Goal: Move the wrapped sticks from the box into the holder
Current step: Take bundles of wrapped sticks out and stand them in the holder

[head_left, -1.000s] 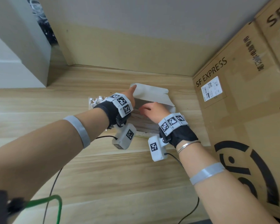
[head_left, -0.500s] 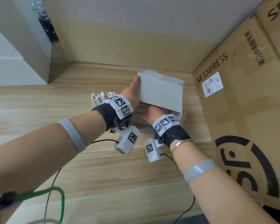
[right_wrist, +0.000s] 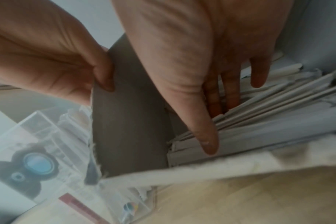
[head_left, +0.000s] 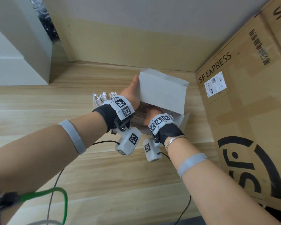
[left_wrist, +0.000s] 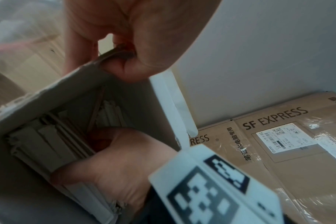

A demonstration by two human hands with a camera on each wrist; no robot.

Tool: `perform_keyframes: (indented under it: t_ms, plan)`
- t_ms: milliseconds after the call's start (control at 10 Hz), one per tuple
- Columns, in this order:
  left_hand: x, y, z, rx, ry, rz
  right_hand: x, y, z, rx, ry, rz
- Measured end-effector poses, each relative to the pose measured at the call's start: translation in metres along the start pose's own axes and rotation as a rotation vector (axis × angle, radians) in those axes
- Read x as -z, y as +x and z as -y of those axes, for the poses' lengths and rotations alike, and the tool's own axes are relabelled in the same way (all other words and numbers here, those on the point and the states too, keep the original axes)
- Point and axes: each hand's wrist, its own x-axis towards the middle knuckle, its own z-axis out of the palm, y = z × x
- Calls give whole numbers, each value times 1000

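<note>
The left hand (head_left: pixel 131 96) pinches the box's lid (head_left: pixel 161 90) between thumb and fingers and holds it up, so the box (head_left: pixel 184 121) lies open on the table (head_left: pixel 104 176). The right hand (right_wrist: pixel 211 72) is inside the box, fingers straight and close together, tips on the sticks (right_wrist: pixel 269 109), thumb stretched along the near edge of the pile; it grips nothing yet. The sticks fill the box lengthwise, packed side by side. The holder (right_wrist: pixel 48 151), clear plastic, stands just left of the box and already has some wrapped ends poking up (visible in the head view behind the left wrist).

To do this step well, I would keep the lid held high and steady so it does not fall on the working hand. Slide the fingers under a small bundle, close the thumb over it, and lift along the sticks' length. The paper wrappers probably crumple and snag easily, so a modest handful beats a big one.
</note>
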Motion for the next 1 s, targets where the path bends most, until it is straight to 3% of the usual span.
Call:
perform_keyframes:
  t_ms: [400, 600, 1000]
  plan:
    - [-3, 5, 1, 78, -13, -3, -6, -5, 4, -37, -85, -10]
    - [-4, 4, 0, 46, 17, -11, -11, -8, 4, -10, -148, -5]
    - [-5, 11, 0, 1, 181, -30, -6, -8, -3, -60, -44, 73]
